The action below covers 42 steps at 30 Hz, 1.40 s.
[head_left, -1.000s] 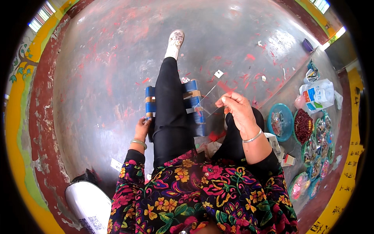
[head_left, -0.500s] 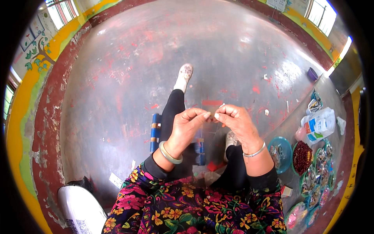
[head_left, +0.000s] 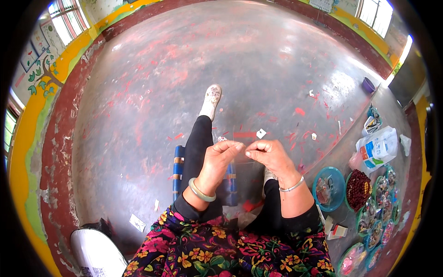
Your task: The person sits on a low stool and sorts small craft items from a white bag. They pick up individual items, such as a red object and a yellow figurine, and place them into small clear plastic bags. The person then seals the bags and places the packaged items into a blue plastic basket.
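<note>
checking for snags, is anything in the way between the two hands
Nothing visible: a narrow gap shows between the left hand and the right hand. Something very fine there could go unseen.

Pretty scuffed grey floor [head_left: 124,157], red bits [head_left: 300,111] all over, plus a blue basin [head_left: 340,187], purple bowl [head_left: 368,85] and white bag [head_left: 378,147].

Left hand [head_left: 213,167] now beside right hand [head_left: 277,161]

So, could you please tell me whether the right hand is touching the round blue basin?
Apart. The head view shows the right hand to the left of the round blue basin, with floor visible between them.
</note>
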{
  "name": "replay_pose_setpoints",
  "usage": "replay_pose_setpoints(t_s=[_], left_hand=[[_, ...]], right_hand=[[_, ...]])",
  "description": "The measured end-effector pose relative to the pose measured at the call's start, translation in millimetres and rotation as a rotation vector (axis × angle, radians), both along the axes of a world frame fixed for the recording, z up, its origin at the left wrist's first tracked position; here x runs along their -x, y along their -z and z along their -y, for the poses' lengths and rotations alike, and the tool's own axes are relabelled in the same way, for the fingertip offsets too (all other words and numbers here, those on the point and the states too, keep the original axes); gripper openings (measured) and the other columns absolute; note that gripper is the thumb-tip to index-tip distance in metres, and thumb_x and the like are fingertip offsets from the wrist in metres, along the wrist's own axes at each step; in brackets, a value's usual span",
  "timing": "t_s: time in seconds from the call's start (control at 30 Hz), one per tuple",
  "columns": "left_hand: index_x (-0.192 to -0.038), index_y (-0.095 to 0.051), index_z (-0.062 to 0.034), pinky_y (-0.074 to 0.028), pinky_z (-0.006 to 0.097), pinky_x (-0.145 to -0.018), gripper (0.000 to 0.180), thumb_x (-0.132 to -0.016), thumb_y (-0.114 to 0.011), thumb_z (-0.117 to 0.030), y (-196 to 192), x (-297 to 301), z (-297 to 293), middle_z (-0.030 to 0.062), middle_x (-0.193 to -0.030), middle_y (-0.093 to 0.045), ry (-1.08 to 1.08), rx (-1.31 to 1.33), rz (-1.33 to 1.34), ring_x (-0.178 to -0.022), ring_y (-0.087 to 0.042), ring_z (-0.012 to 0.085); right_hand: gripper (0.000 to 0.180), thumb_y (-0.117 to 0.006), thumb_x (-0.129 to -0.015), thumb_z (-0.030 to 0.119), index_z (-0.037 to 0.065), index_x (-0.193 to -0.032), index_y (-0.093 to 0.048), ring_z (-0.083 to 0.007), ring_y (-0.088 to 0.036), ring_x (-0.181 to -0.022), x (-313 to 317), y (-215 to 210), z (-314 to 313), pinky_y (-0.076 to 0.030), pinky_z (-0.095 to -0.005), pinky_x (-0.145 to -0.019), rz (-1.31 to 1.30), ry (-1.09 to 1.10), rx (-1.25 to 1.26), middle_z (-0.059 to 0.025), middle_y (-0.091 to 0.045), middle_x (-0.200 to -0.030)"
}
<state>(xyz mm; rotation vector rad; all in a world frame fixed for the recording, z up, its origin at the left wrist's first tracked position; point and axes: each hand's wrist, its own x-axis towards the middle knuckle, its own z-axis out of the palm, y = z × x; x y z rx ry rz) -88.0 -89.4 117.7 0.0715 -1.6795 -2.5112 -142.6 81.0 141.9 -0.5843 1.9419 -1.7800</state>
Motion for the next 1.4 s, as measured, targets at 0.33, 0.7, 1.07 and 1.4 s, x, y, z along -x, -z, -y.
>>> replay_pose_setpoints(t_s=[0.33,0.7,1.07,1.4], left_hand=[[-0.089,-0.064,-0.0026,-0.045,0.024,-0.071,0.011,-0.088,-0.058,-0.012,-5.1,-8.6,2.5,0.0051,-0.086,-0.065,0.086,-0.220,0.060,-0.078,-0.058,0.0123],[-0.091,-0.065,-0.0026,-0.044,0.024,-0.072,0.012,-0.088,-0.059,-0.012,-10.7,-14.9,5.7,0.0047,-0.087,-0.065,0.087,-0.198,0.070,-0.079,-0.057,0.0114],[-0.092,-0.066,-0.0020,-0.044,0.023,-0.069,0.012,-0.087,-0.061,-0.012,-5.8,-16.1,4.0,0.0031,-0.083,-0.065,0.109,-0.162,0.117,-0.073,-0.055,0.0089],[-0.085,-0.066,0.0006,-0.043,0.022,-0.067,0.008,-0.084,-0.063,-0.007,2.5,-15.2,2.2,0.0045,-0.077,-0.063,-0.020,-0.155,0.083,-0.071,-0.054,0.0098]], right_hand=[[0.015,-0.070,-0.078,0.014,-0.002,-0.078,-0.068,-0.0050,-0.050,-0.068,-12.1,2.5,5.6,-0.040,-0.0216,-0.064,0.111,0.058,0.075,0.0017,-0.060,-0.069],[0.012,-0.073,-0.073,0.009,0.000,-0.074,-0.067,-0.0070,-0.052,-0.067,-12.6,6.9,10.2,-0.039,-0.0227,-0.063,0.155,0.110,0.149,-0.0004,-0.062,-0.068],[0.011,-0.071,-0.076,0.009,0.000,-0.075,-0.065,-0.0037,-0.046,-0.064,-14.7,8.8,9.3,-0.035,-0.0205,-0.057,0.116,0.069,0.123,0.0035,-0.056,-0.067],[0.014,-0.069,-0.079,0.011,-0.001,-0.086,-0.066,-0.0054,-0.052,-0.072,-17.8,2.1,10.7,-0.042,-0.0209,-0.066,0.151,0.004,0.127,0.0013,-0.060,-0.077]])
